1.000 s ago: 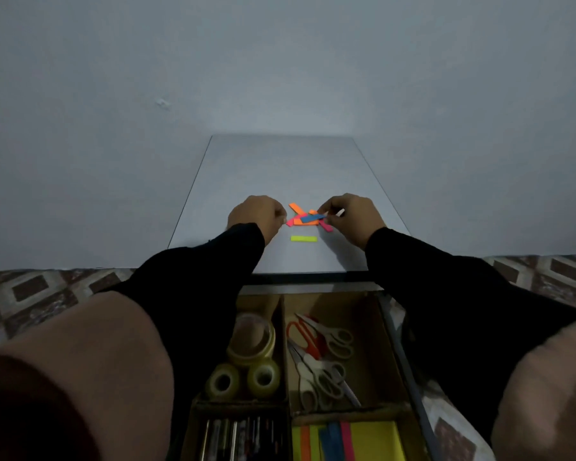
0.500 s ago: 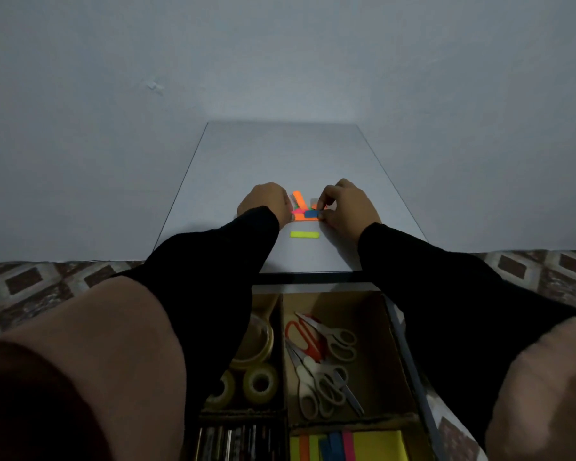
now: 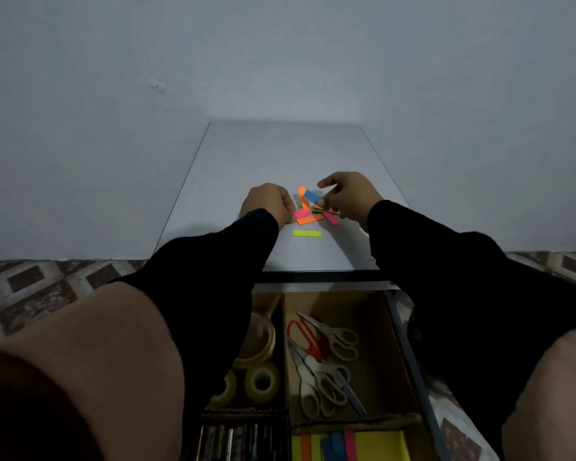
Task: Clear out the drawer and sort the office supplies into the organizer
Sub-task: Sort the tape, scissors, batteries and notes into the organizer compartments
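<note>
Our right grip [image 3: 346,197] pinches the blue tab [image 3: 312,195] off the sticky tabs [image 3: 313,211]; our left grip [image 3: 270,204] pins the pile's nine o'clock edge so it stays put on the surface [image 3: 280,154]. The organizer [image 3: 373,314] waits at six o'clock.

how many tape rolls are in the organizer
3 visible, all in the back-left compartment of the organizer: one large tape roll at the back, one small tape roll in front of it, and another half hidden by the left sleeve. More may be hidden under that sleeve.
</note>
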